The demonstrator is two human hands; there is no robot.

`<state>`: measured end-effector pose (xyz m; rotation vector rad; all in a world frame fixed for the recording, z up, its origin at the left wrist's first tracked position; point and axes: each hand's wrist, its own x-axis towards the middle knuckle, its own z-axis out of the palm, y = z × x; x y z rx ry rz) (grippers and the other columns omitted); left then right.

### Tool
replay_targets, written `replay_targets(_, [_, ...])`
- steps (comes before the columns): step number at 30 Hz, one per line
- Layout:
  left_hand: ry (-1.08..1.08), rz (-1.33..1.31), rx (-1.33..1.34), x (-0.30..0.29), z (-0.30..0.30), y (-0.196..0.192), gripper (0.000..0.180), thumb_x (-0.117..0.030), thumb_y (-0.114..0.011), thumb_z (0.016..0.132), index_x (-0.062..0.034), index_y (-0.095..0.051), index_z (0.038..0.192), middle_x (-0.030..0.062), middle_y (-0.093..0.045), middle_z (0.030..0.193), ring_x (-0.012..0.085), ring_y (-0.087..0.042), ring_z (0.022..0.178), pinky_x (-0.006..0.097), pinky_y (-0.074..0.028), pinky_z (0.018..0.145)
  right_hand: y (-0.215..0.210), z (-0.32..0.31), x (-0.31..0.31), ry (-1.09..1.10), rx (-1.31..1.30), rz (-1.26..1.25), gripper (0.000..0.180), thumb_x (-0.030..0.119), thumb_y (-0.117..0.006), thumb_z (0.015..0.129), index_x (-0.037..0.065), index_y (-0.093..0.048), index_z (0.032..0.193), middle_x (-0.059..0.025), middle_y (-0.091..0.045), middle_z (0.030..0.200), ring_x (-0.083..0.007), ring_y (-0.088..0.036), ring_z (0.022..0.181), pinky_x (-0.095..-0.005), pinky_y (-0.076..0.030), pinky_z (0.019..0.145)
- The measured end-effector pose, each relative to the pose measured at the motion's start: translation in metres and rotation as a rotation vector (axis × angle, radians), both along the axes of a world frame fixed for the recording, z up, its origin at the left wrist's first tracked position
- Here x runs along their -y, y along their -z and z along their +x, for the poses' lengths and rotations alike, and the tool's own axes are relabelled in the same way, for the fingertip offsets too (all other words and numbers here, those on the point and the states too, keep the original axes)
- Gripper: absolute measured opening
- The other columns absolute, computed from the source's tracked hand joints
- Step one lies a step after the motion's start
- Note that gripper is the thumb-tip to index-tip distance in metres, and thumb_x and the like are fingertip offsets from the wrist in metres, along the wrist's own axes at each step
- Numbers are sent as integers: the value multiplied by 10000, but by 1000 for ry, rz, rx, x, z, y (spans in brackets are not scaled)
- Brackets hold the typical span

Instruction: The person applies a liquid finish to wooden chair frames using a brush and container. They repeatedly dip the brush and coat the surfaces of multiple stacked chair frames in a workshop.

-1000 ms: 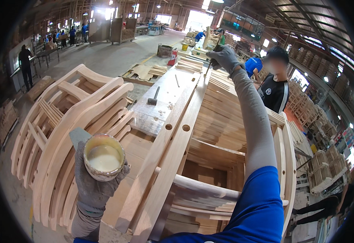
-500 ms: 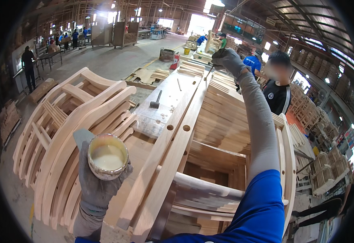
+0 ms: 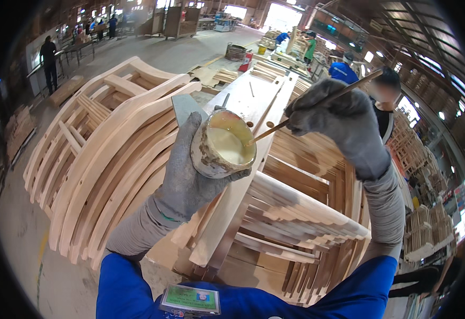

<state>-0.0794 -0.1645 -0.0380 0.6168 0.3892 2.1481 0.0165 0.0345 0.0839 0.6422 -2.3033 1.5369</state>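
Observation:
My gloved left hand is wrapped round a crusted cup of creamy, pale liquid, tilted a little toward me. A flat grey piece sticks out beside its rim; I cannot tell whether it belongs to the cup. In my gloved right hand is a thin wooden stick, held slantwise, its lower end inside the cup's rim. Below both hands lie long wooden boards with round holes, partly hidden by the cup and left arm.
Curved wooden frames are stacked at the left. More slatted frames stand below my right arm. A pale worktop stretches away, a hammer's handle showing behind the cup. A person in black stands at the right.
My right hand has come back from the far end of the boards, bringing the stick's tip into the cup. My left hand has raised the cup and moved it right.

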Motion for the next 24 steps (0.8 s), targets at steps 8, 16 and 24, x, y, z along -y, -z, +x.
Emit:
replay_targets(8, [198,35,41,-25,23,-4,540,-532,-339,944,-130,-420,1295,102,-505,1226,274,-519,1132,476,-482,916,26,55,-4,106,49,-297,168,4,-599,838,-38,-594,1001,-140,-659,996,-232,-653,911,-329,-544,835])
replay_targets(16, [423,-16,-26,-87,50,-10,532,-490,-303,962,-97,-395,1308,161,-505,1217,328,-555,1076,511,-491,914,50,120,-58,274,118,-908,241,156,-533,929,-57,-544,1040,-188,-628,977,-237,-669,851,-279,-600,734])
replay_targets(24, [464,-330,-277,-162,80,-14,563,-528,-291,952,-94,-414,1289,136,-562,1140,250,-619,941,389,-586,679,72,163,-105,563,-34,-1033,233,159,-515,938,-34,-518,1069,-154,-628,926,-225,-669,784,-291,-608,704])
